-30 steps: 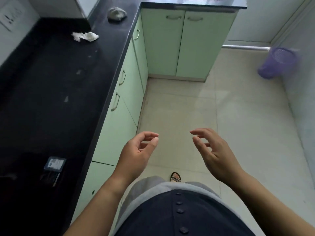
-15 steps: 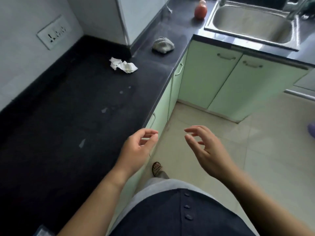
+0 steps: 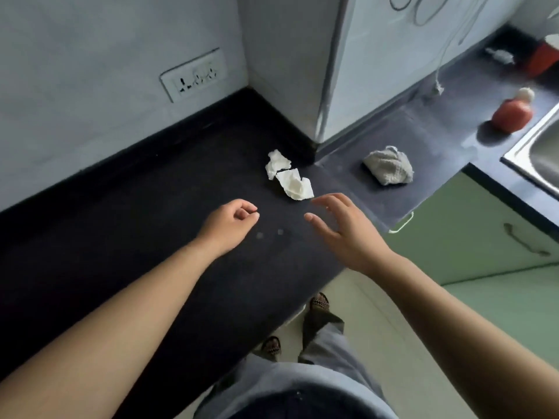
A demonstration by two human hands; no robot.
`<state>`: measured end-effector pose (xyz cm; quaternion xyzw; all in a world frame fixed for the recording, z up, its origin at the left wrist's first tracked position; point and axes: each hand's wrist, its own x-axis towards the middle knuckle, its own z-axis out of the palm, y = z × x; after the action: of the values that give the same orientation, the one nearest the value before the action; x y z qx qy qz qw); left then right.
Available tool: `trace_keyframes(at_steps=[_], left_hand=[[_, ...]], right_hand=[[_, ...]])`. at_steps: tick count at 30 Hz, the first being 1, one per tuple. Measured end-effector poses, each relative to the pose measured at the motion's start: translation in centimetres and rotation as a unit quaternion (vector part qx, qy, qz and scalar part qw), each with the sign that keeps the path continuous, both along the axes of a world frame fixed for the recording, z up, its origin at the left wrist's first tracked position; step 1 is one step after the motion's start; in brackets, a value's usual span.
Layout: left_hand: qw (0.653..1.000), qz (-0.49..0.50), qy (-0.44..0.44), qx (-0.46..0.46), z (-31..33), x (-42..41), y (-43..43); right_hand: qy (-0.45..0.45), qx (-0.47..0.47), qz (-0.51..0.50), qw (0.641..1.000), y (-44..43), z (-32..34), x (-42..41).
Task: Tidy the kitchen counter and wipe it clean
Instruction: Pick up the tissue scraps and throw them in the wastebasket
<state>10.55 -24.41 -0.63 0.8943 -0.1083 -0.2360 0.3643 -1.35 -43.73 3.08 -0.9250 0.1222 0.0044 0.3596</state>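
Two crumpled white tissues (image 3: 289, 176) lie on the black counter (image 3: 121, 237) near the inner corner. A bunched grey cloth (image 3: 389, 165) sits on the counter to their right. My right hand (image 3: 344, 229) hovers over the counter with fingers spread, its fingertips just short of the nearer tissue and holding nothing. My left hand (image 3: 230, 222) floats to the left of it with fingers loosely curled, empty. A few pale spots (image 3: 269, 234) mark the counter between my hands.
A red bottle (image 3: 512, 111) stands beside the steel sink (image 3: 535, 155) at the right. A white appliance (image 3: 378, 55) fills the corner, and a wall socket (image 3: 193, 75) sits on the left wall. Green cabinets (image 3: 472, 231) run below the counter.
The view swung from the floor toward the counter corner. Both hands moved forward over the counter, and my right hand now reaches close to the tissues.
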Motion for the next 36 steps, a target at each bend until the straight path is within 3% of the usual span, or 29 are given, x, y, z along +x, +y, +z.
trace_keyframes(at_steps=[6, 12, 20, 25, 30, 36], left_hand=[[0.986, -0.002, -0.045, 0.16, -4.1, 5.1, -2.5], [0.95, 0.04, -0.096, 0.294, -8.0, 7.3, -4.0], [0.947, 0.062, -0.122, 0.292, -11.3, 6.3, -4.1], [0.949, 0.067, -0.119, 0.284, -11.7, 6.2, -4.0], [0.941, 0.06, -0.126, 0.309, -11.4, 6.3, -3.9], [0.942, 0.068, -0.128, 0.303, -11.6, 6.1, -4.1]], right_hand=[[0.088, -0.025, 0.089, 0.992, -4.3, -4.6, 9.3], [0.117, -0.139, 0.137, 0.974, -5.1, -9.0, 15.2], [0.101, -0.151, 0.181, 0.966, -4.9, -12.1, 16.4], [0.085, -0.096, 0.197, 0.972, -5.6, -12.1, 16.0], [0.003, -0.047, 0.161, 0.986, -5.0, -10.0, 19.2], [0.077, -0.168, 0.194, 0.963, -4.3, -11.2, 23.1]])
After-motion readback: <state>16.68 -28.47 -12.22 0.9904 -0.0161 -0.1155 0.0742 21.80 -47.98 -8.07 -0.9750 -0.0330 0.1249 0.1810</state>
